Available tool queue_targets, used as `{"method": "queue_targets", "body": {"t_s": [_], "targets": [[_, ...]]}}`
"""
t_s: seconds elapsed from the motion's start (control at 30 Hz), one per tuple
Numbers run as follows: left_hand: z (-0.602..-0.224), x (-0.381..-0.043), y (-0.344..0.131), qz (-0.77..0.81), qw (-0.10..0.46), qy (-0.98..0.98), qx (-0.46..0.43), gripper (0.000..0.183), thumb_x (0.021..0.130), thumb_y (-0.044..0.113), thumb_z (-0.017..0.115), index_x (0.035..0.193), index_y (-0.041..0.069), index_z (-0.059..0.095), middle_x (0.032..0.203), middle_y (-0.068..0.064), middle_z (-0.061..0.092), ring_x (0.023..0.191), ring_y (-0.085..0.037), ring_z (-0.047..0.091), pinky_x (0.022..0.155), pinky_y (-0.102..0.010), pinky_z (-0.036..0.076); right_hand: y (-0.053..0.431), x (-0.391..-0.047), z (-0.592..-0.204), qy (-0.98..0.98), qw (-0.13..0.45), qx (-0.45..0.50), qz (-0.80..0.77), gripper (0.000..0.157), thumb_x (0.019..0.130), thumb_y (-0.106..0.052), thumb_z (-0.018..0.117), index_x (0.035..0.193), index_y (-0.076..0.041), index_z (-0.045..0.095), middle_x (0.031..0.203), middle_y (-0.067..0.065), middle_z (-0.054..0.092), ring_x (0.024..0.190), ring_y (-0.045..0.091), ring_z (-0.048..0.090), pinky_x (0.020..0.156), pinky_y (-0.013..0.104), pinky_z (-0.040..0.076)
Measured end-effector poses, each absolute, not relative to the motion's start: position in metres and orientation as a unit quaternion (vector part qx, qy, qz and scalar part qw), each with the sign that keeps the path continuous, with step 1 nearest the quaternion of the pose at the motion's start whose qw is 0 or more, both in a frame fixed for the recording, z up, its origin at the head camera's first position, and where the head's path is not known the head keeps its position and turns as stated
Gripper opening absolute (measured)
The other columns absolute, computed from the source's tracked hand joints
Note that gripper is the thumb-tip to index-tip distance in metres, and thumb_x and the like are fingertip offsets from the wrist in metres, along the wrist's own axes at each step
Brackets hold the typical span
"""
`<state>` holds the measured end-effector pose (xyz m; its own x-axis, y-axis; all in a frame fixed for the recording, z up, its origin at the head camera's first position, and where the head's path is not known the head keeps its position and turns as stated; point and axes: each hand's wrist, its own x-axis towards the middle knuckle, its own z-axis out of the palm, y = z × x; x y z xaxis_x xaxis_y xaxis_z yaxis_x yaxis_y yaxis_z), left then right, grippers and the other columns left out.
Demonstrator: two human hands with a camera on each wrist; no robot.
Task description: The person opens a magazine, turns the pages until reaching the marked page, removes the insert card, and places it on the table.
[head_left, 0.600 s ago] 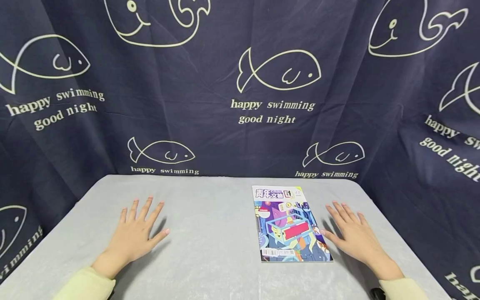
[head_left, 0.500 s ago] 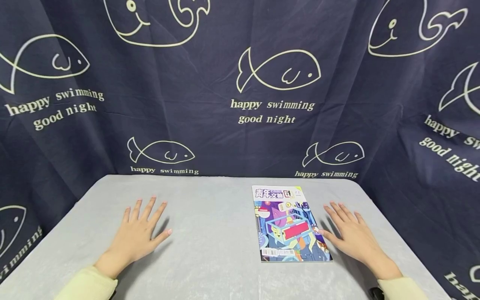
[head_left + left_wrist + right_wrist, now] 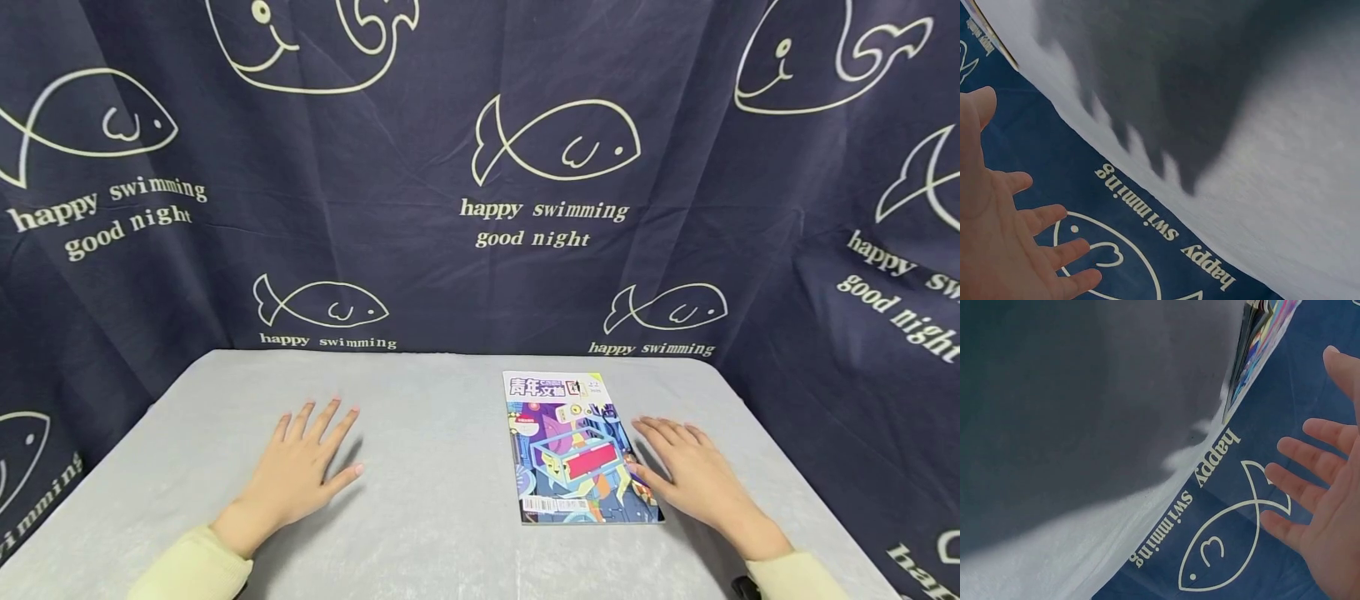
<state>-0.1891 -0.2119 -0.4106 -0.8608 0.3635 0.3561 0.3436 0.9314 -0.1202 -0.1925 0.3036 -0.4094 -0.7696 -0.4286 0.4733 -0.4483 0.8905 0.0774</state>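
A closed, colourful magazine lies flat on the table.

Magazine, between the tabletop's middle and right edge: purple title 青年文摘 across the cover's top; numeral 22 by its upper right corner; smaller print illegible. Dark blue curtain, beyond the far edge: "happy swimming", "good night", pale lettering, repeated.
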Motion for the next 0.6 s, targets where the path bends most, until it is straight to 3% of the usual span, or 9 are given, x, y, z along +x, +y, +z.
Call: {"method": "queue_targets", "body": {"t_s": [0.4, 0.6], "targets": [[-0.412, -0.19, -0.198, 0.026, 0.224, -0.945, -0.237, 0.072, 0.079, 0.059, 0.054, 0.137, 0.018, 0.043, 0.137, -0.011, 0.046, 0.123, -0.04, 0.042, 0.097, -0.057, 0.031, 0.299, -0.193, -0.415, -0.922, 0.259, 0.286, 0.01, 0.049, 0.074, -0.034, 0.069, 0.111, -0.004, 0.062, 0.107, 0.009, 0.064, 0.098, 0.027, 0.058, 0.089, 0.045, 0.038], [-0.414, -0.19, -0.189, 0.028, 0.215, -0.942, -0.256, 0.072, 0.08, 0.06, 0.052, 0.137, 0.017, 0.042, 0.137, -0.011, 0.046, 0.122, -0.039, 0.043, 0.097, -0.057, 0.032, 0.296, -0.191, -0.417, -0.913, 0.26, 0.314, 0.012, 0.045, 0.071, -0.032, 0.072, 0.106, -0.005, 0.064, 0.102, 0.006, 0.066, 0.096, 0.024, 0.059, 0.087, 0.044, 0.04]]}}
